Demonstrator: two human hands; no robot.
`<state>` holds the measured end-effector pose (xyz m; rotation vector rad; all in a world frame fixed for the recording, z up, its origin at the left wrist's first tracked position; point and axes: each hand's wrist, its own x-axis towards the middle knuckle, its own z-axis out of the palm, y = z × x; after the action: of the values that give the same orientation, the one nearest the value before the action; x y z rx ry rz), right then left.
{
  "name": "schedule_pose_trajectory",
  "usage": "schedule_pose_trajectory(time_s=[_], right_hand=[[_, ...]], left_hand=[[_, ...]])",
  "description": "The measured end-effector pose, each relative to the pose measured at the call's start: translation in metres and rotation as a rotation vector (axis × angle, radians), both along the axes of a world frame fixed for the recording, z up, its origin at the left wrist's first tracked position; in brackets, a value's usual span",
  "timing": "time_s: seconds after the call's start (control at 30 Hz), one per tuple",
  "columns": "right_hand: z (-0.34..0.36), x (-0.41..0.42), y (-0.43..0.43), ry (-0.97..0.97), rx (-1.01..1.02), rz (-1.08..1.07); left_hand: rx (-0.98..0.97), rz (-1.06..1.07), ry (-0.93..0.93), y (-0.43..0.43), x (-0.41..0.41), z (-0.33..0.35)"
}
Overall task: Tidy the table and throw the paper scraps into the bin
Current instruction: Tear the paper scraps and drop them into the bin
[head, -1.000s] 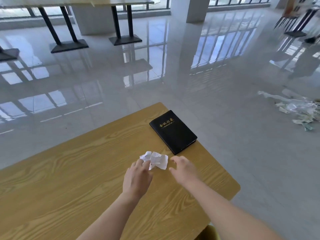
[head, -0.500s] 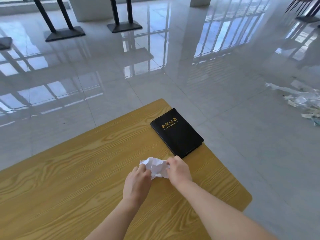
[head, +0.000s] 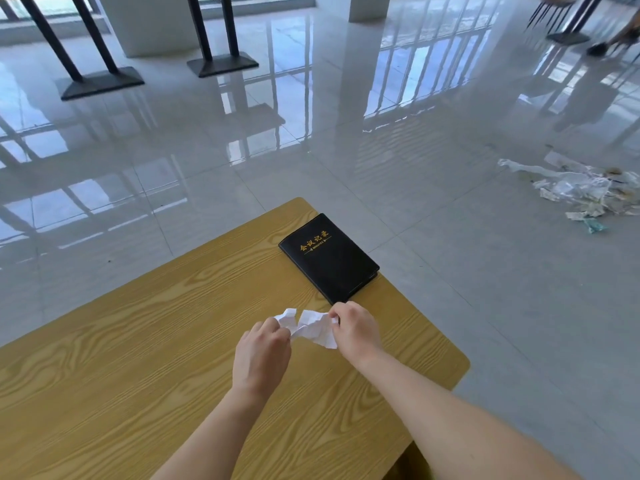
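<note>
A crumpled white paper scrap is held just above the wooden table, near its far right corner. My left hand pinches the scrap's left end. My right hand pinches its right end. The paper is stretched between the two hands. A black notebook with gold lettering lies flat on the table just beyond my right hand, close to the table's right edge. No bin is in view.
A pile of plastic and paper litter lies on the glossy tiled floor to the right. Black table bases stand on the floor far behind. The table's rounded right corner is near my right forearm.
Both hands closed in on the paper scrap from either side and took hold of it. It is now lifted and pulled apart between them. The notebook has not moved.
</note>
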<state>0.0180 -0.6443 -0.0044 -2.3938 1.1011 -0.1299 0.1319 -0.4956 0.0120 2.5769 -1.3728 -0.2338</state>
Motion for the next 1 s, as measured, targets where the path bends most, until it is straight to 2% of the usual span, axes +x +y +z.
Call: schedule_pose_trajectory(time_s=[0.37,0.8,1.0], right_hand=[[0.030,-0.062,-0.005,-0.044,-0.030,-0.133],[0.052,-0.160,0.022,-0.082,-0.052,-0.373],[0.061,-0.220,0.034,-0.121,-0.071,-0.404]], left_hand=[[-0.058,-0.011,0.027,0.006,-0.038,0.022],[-0.179,-0.262,0.035,-0.001,-0.108,0.041],[-0.211,-0.325,0.021,0.002,-0.163,0.039]])
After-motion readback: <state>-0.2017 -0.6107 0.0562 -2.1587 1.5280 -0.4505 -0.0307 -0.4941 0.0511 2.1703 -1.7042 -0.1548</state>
